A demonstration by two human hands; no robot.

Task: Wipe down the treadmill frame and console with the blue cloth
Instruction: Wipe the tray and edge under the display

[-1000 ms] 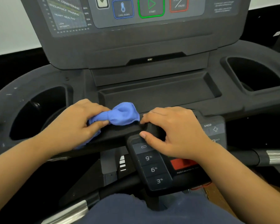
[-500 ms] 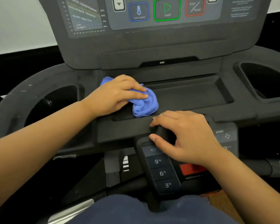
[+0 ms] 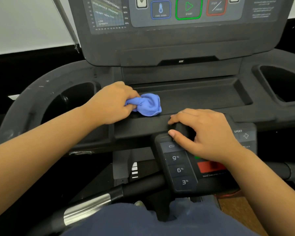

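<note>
A bunched blue cloth lies at the left end of the shallow tray in the dark treadmill console. My left hand grips the cloth's left part, fingers curled round it. My right hand rests on the ridge in front of the tray, fingers curled over the top of the incline keypad, thumb on its upper edge. Above the tray rises the console panel with cool down, start and stop buttons.
Deep cup holders sit at the left and right of the tray. A speed keypad lies right of my right hand, a red stop bar below it. A handlebar with a chrome section crosses below. My dark-trousered legs fill the bottom.
My left hand carried the cloth from the front ridge up into the tray, then drew it back to the left. My right hand stayed on the keypad top.
</note>
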